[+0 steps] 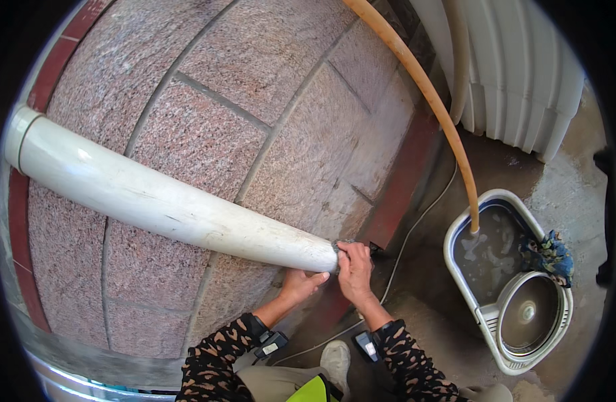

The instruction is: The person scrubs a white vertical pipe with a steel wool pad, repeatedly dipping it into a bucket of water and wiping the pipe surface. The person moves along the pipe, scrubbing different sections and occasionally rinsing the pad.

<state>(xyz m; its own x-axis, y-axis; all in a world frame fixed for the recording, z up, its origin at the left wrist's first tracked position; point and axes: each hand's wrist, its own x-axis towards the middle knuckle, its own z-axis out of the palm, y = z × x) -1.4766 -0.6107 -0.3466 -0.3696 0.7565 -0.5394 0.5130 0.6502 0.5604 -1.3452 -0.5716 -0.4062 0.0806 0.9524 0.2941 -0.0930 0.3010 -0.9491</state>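
Observation:
A white plastic pipe (pixel 182 211), scuffed and marked, runs along the pink stone wall from a collar (pixel 24 138) at upper left to its narrow-looking end by my hands. My right hand (pixel 355 266) curls over that end, pressing a grey scouring pad (pixel 339 244) against it; most of the pad is hidden under the fingers. My left hand (pixel 302 285) is at the pipe's near side, close to the same end, the thumb pointing toward my right hand. The fingers of the left hand go behind the pipe and are hidden.
A white mop bucket (pixel 461 271) of murky water stands at right, with a round wringer basket (pixel 529 314) and a wet patterned cloth (pixel 551 259) on its rim. An orange hose (pixel 428 93) runs into it. A thin cable (pixel 413 226) crosses the wet floor beside a white ribbed container (pixel 519 75).

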